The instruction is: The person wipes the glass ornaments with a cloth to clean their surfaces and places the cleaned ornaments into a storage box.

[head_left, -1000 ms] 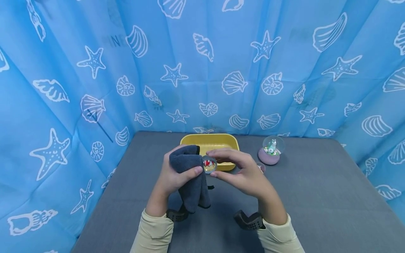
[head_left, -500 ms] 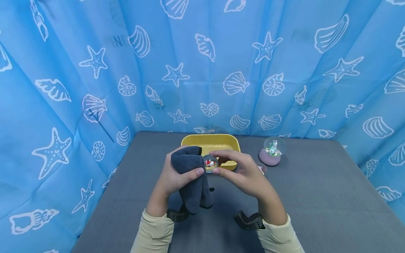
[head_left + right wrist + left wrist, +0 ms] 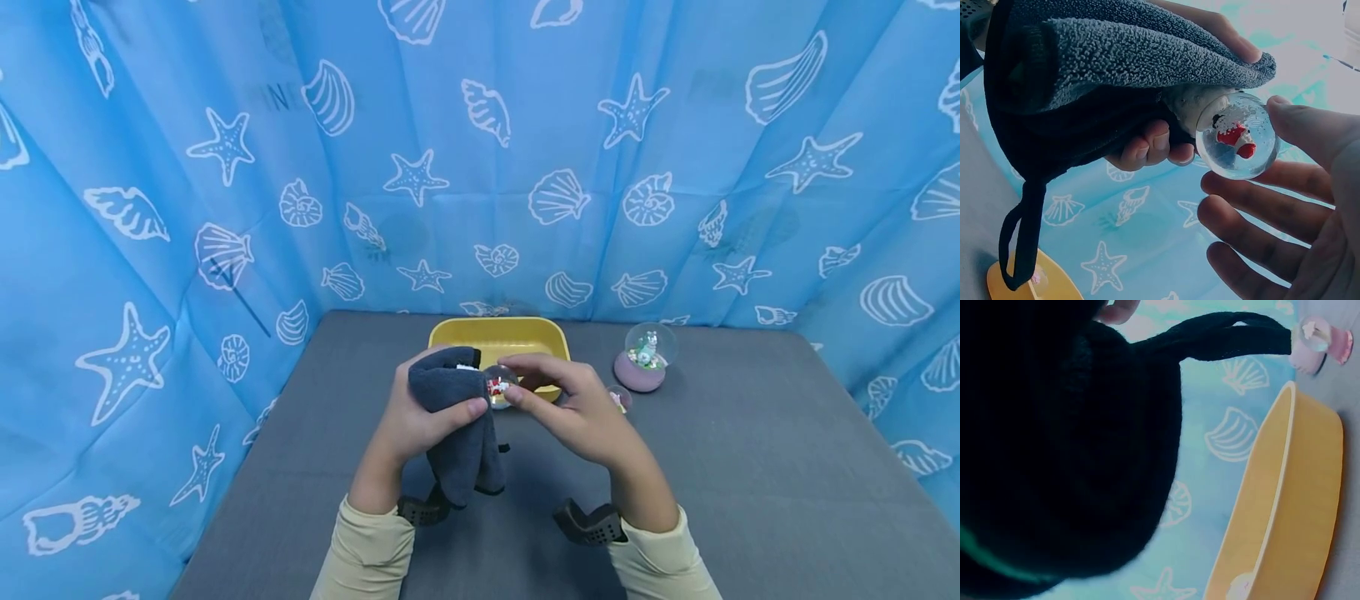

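Over the table, my left hand grips a dark grey cloth, folded round the base of a small snow globe. In the right wrist view the white base peeks out between the folds, and a red and white figure lies sideways inside the clear ball. My right hand pinches the glass between thumb and index finger, the other fingers spread below. A loop hangs from the cloth. In the left wrist view the cloth hides most of the left hand and the globe.
Behind the hands stands a yellow bin with a small whitish thing inside. To its right are a larger snow globe with a purple base and a small pinkish one. A blue shell-print curtain encloses the grey table.
The snow globe has turned and tilted a little in the cloth, and some white now shows above the fold. My right thumb has shifted slightly up the glass. The left hand stays nearly still.
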